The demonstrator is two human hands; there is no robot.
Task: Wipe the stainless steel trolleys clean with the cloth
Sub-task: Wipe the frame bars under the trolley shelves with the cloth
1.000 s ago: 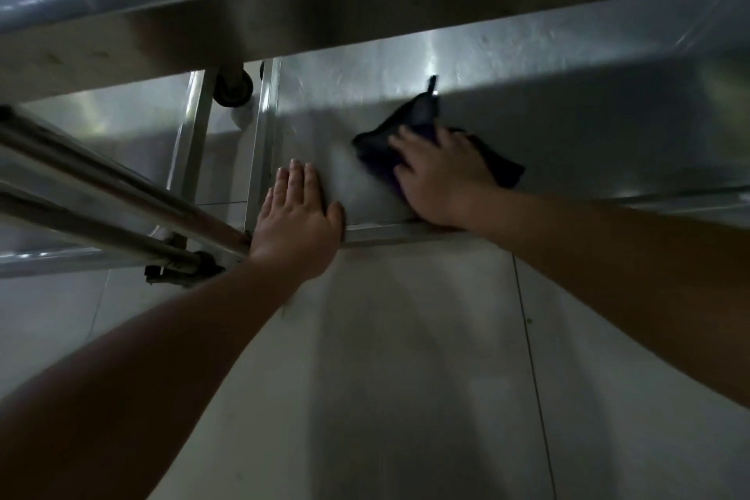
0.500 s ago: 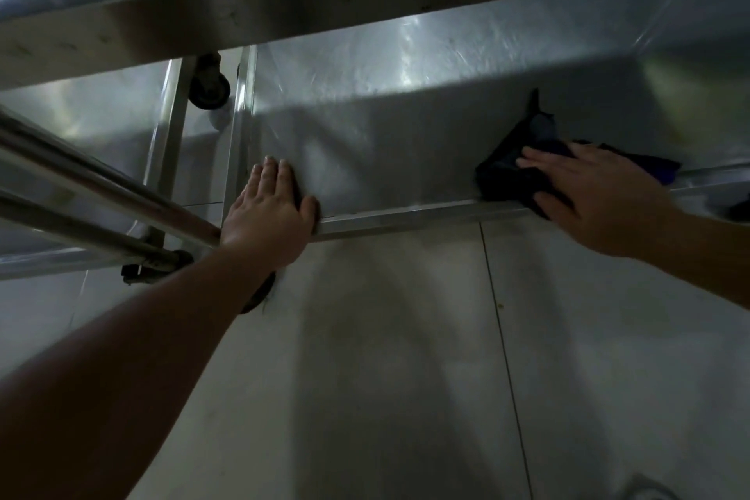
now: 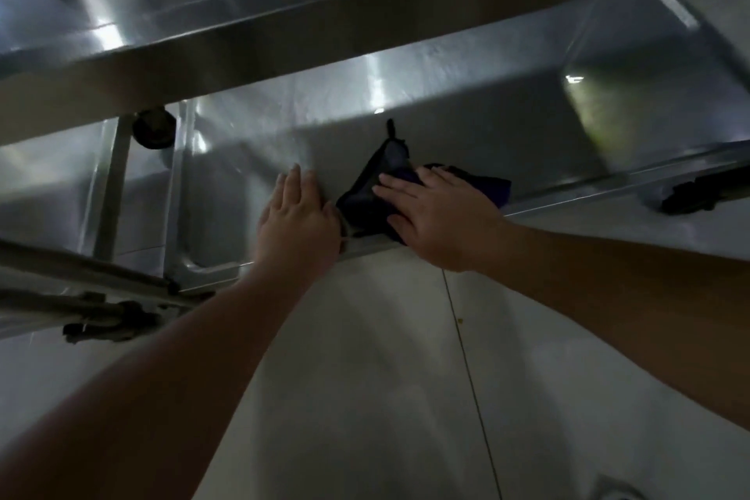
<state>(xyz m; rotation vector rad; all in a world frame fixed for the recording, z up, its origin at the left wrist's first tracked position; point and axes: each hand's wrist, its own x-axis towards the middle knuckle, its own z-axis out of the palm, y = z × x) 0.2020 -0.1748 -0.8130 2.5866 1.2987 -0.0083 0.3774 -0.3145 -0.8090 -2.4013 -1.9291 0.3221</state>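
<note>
Trolley [image 3: 466,126] steel ran across in front of me, its low shelf dim under the upper one. My right hand [image 3: 436,215] lay flat, fingers straight, pressing the dark cloth [image 3: 365,197] onto the shelf by its near rim. My left hand [image 3: 298,225] rested open on the shelf just beside the cloth, fingers straight and together. A caster [image 3: 154,130] showed at the left, above pale floor tiles [image 3: 365,378].
</note>
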